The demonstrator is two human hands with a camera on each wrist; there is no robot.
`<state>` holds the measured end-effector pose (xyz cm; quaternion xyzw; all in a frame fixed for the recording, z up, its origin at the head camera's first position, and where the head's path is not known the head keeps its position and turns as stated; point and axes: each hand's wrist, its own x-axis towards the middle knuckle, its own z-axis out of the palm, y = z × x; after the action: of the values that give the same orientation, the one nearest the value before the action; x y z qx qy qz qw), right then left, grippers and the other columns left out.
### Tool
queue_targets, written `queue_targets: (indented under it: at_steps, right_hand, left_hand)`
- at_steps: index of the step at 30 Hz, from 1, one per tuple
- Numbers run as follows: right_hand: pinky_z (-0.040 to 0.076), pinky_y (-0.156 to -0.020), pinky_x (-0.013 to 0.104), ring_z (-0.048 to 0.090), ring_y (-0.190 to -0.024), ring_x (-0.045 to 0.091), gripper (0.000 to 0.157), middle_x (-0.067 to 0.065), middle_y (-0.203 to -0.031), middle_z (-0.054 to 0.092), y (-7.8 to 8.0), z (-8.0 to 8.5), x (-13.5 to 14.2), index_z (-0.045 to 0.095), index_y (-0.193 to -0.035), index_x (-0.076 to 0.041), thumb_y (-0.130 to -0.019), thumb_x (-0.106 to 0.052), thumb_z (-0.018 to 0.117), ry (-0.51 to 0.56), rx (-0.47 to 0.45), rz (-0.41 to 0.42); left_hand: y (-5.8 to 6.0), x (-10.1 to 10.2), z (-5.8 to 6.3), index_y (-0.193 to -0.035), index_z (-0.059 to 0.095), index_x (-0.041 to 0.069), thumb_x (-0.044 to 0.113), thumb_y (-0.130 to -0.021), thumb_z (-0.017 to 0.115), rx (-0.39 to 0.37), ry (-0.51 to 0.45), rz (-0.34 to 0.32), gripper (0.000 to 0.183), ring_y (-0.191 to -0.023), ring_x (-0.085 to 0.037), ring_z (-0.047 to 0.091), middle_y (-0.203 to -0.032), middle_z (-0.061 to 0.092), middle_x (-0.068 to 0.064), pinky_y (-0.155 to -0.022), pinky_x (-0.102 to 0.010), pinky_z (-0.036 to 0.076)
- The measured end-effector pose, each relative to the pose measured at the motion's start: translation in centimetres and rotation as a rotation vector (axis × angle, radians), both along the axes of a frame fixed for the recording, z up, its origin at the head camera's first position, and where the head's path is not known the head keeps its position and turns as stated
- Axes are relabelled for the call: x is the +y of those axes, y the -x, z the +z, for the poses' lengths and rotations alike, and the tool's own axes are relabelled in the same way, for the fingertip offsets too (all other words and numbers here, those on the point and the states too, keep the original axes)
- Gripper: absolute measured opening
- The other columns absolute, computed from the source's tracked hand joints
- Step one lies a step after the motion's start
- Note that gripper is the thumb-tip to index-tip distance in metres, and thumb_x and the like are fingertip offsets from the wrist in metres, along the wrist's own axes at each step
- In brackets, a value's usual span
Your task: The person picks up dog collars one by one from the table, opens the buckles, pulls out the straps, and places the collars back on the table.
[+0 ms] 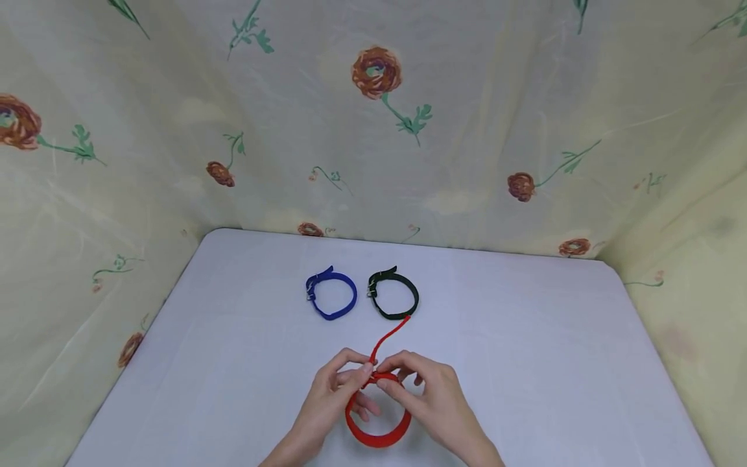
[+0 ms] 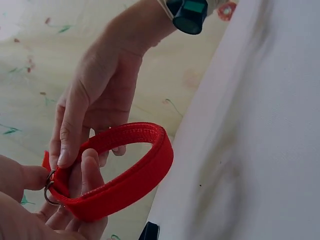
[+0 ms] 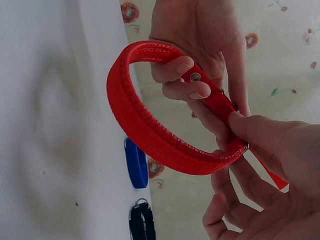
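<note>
Both hands hold a red collar (image 1: 378, 442) above the table's near middle. Its band forms a loop hanging below the fingers, and its loose strap end points up and away. My left hand (image 1: 328, 397) pinches the strap at the loop's upper left, some of its fingers reaching inside the loop. On the other side, my right hand (image 1: 433, 394) grips the band near the buckle between thumb and fingers. A metal ring (image 2: 48, 192) shows beside the fingertips in the left wrist view. A round metal eyelet (image 3: 195, 77) sits on the strap in the right wrist view. Fingers partly cover the buckle.
Beyond the hands, a blue collar (image 1: 353, 295) and a black collar (image 1: 416, 299) lie buckled into loops on the white table (image 1: 525, 337). A flowered cloth (image 1: 455, 130) hangs behind the table and along its sides.
</note>
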<state>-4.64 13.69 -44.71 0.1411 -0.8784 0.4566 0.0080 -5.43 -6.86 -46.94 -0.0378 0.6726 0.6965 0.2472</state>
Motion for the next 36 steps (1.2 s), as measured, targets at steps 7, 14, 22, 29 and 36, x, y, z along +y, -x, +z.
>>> queue_targets:
  at_steps: [7,14,22,29,36]
  right_hand:
    - [0.055,-0.077,0.027,0.064,-0.088,-0.003,0.025,-0.027,-0.097,0.075,0.0,-0.1,0.4,0.075,-0.105,-0.04,-0.092,-0.023,0.087,-0.012,0.021,-0.022]
    - [0.054,-0.079,0.025,0.065,-0.089,-0.002,0.028,-0.029,-0.096,0.074,0.1,0.2,0.5,0.074,-0.105,-0.042,-0.091,-0.022,0.088,-0.026,-0.046,-0.076]
    - [0.055,-0.079,0.026,0.065,-0.089,0.0,0.025,-0.027,-0.097,0.074,0.2,0.3,0.3,0.077,-0.107,-0.034,-0.09,-0.021,0.089,-0.028,-0.048,-0.09]
    - [0.054,-0.077,0.026,0.065,-0.087,-0.001,0.026,-0.025,-0.098,0.076,0.0,0.1,0.1,0.076,-0.108,-0.034,-0.09,-0.021,0.089,0.013,0.015,-0.139]
    - [0.055,-0.075,0.024,0.066,-0.085,0.0,0.026,-0.023,-0.099,0.076,-0.4,-0.4,-0.5,0.075,-0.109,-0.032,-0.091,-0.02,0.088,0.049,0.053,-0.207]
  left_hand:
    - [-0.4,-0.2,-0.4,-0.147,0.051,0.016,0.05,-0.105,0.068,0.084,0.023,-0.093,0.057,-0.088,-0.02,0.079,-0.124,0.076,-0.019,-0.081,-0.026,0.063]
    - [-0.6,-0.9,-0.6,-0.147,0.052,0.013,0.042,-0.109,0.065,0.209,0.11,-0.164,0.05,-0.104,-0.023,0.079,-0.128,0.076,-0.017,-0.09,-0.023,0.062]
    - [-0.5,-1.4,-0.7,-0.146,0.054,0.012,0.037,-0.11,0.063,0.244,0.116,-0.153,0.045,-0.099,-0.017,0.08,-0.124,0.079,-0.012,-0.09,-0.02,0.062]
    - [-0.6,-1.4,-0.5,-0.142,0.057,0.009,0.037,-0.11,0.063,0.235,0.119,-0.131,0.043,-0.095,-0.016,0.08,-0.121,0.078,-0.015,-0.09,-0.021,0.062]
    - [-0.9,-1.0,0.0,-0.138,0.059,0.012,0.042,-0.109,0.063,0.117,0.057,-0.091,0.043,-0.087,-0.019,0.078,-0.116,0.069,-0.02,-0.086,-0.021,0.06]
